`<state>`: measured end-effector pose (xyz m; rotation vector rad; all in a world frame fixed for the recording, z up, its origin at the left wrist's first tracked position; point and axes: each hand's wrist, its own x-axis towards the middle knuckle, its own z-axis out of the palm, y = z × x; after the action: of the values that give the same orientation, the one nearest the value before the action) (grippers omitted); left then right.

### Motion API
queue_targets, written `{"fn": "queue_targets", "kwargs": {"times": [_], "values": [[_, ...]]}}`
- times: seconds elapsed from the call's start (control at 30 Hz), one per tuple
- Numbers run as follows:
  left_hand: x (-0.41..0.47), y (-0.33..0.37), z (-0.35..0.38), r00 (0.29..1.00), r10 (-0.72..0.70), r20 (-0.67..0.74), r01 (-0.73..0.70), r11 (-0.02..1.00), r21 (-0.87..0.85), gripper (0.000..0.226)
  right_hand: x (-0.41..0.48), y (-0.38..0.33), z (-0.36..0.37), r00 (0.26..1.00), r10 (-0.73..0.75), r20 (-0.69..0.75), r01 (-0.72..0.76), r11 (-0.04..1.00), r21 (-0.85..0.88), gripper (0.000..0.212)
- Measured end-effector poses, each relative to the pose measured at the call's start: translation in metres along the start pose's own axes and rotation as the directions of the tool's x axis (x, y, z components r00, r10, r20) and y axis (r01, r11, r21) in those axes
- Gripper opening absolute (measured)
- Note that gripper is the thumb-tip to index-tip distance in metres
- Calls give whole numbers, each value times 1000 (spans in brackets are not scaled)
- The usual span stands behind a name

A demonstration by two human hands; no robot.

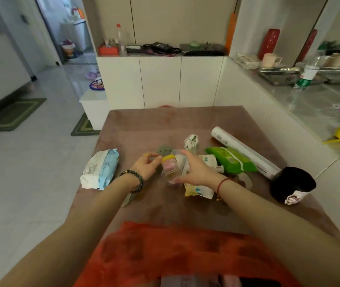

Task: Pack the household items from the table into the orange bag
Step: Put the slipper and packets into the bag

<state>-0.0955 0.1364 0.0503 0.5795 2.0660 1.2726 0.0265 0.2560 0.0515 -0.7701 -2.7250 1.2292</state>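
I'm not making out any legible wording. Print is showing on the blue-and-white pack (99, 168), the green pack (232, 160), the white roll (227, 139) and the black roll's label (293, 198), all blurring past reading.

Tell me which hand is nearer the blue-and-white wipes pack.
Left. The left hand is just right of the wipes pack, at the yellow lid of the jar; the right hand holds the jar farther right.

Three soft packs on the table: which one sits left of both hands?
The blue-and-white pack, alone at the left of the table; the green pack and yellow pack lie right.
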Motion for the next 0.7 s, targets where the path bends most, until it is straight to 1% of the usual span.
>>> {"fn": "queue_targets", "kwargs": {"times": [0.1,0.17,0.23,0.3,0.37,0.4,0.47,0.53,0.6,0.67,0.7], "values": [[10,-10,-9,997,-38,66,36,999,33,38,33,-7,24,1000,-6,23,10,988,-154,100],[13,-16,-16,992,-65,107,56,995,82,40,49,-8,37,998,17,55,1,949,-317,100],[14,-22,-25,986,-72,153,51,990,134,41,60,-7,47,997,41,70,-6,901,-433,93],[13,-27,-34,981,-66,185,36,986,160,43,66,-7,52,998,57,42,-30,876,-482,82],[12,-30,-42,976,-85,199,60,990,129,46,65,-13,53,998,55,-23,-59,897,-438,76],[10,-30,-46,968,-124,219,111,991,70,49,62,-18,53,998,31,-60,-52,919,-390,77],[4,-25,-49,934,-184,306,231,965,-125,55,51,-34,53,990,-74,-117,36,953,-302,84],[-10,-14,-46,916,-133,378,259,915,-308,58,32,-55,55,974,-189,-126,147,947,-285,93],[-28,0,-43,924,-20,383,194,886,-421,61,8,-75,53,956,-266,-121,218,925,-312,99],[-52,10,-45,919,88,384,110,879,-464,61,-20,-93,43,945,-293,-145,241,924,-299,100],[-67,12,-50,908,150,391,48,890,-453,62,-38,-102,36,942,-292,-166,246,937,-250,99]]}}
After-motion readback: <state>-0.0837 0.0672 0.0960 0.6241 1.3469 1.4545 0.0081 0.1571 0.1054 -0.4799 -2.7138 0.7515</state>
